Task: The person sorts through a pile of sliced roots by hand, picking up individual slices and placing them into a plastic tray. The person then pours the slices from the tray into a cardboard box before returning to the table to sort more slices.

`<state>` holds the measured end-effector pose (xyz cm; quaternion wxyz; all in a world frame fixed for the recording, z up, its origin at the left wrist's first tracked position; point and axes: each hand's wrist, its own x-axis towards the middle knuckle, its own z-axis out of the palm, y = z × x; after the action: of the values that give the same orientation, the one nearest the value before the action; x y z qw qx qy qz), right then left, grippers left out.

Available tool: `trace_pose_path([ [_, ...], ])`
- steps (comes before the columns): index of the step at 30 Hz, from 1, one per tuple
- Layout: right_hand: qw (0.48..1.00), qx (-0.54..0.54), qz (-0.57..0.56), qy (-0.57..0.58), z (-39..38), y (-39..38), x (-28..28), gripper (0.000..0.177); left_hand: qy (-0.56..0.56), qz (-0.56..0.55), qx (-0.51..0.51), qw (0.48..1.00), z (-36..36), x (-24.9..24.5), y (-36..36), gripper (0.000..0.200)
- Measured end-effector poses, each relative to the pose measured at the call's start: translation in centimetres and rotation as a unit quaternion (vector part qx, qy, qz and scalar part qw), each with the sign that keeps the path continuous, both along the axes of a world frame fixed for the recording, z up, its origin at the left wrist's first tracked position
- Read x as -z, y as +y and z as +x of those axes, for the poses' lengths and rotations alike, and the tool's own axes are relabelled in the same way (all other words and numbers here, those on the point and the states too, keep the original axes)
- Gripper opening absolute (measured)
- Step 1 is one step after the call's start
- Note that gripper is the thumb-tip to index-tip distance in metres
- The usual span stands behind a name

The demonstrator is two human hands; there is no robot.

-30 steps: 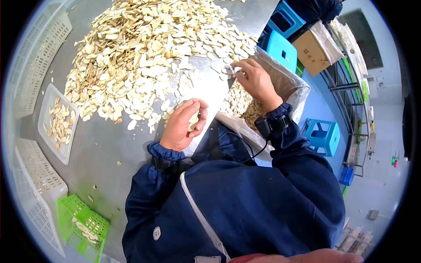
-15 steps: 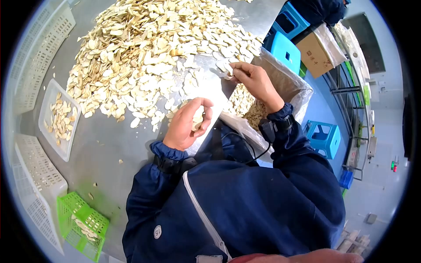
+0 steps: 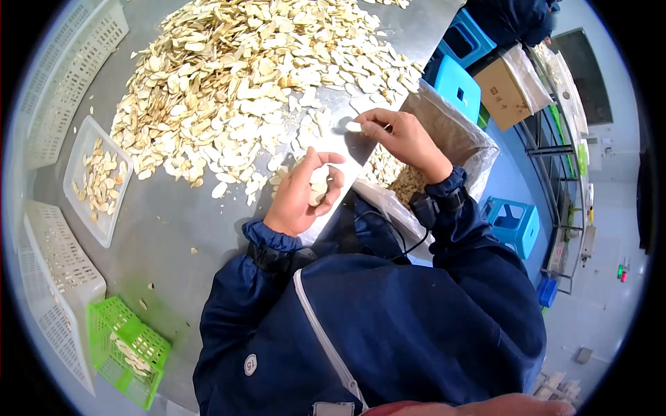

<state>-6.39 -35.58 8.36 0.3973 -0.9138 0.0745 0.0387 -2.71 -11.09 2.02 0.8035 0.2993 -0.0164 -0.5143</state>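
Observation:
A large heap of pale, dried root-like slices (image 3: 229, 90) lies on the metal table (image 3: 187, 222). My left hand (image 3: 302, 194) is at the heap's near edge, its fingers curled round a few pale slices (image 3: 318, 182). To its right, my right hand (image 3: 406, 142) pinches one small pale slice (image 3: 354, 127) between thumb and fingers, above the table edge. Below the right hand stands a lined box (image 3: 451, 114) with more slices (image 3: 388, 170) in it, partly covered by hand and sleeve.
On the left are a clear tray (image 3: 104, 232) with some slices, white perforated baskets (image 3: 66, 256) and a green basket (image 3: 128, 322) holding a few pieces. Blue stools (image 3: 513, 225), a cardboard box (image 3: 503, 93) and a rack (image 3: 555, 149) stand on the right. Another person (image 3: 513, 17) is at the top.
My right hand has shifted slightly down and left, and the slice in its pinch now shows more plainly. My left hand stays curled in nearly the same place. The view has moved slightly.

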Motion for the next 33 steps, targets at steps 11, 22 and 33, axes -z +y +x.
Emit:
trace_pose_path([
  [11, 0.926, -0.215, -0.214, -0.226, 1.6, 1.9, 2.4, 0.040, 0.014, -0.006, 0.018, 1.000, 0.2, -0.4, 0.5, 0.025],
  [22, 0.915, -0.139, -0.245, -0.289, 5.6, 2.6, 2.3, 0.032, 0.002, -0.026, 0.032, 0.999, 0.4, -0.6, 0.3, 0.029],
  [33, 0.917, -0.146, -0.326, -0.178, 6.8, 2.5, 2.2, 0.016, 0.019, -0.040, 0.030, 0.999, 0.3, -0.2, 0.3, 0.015],
])
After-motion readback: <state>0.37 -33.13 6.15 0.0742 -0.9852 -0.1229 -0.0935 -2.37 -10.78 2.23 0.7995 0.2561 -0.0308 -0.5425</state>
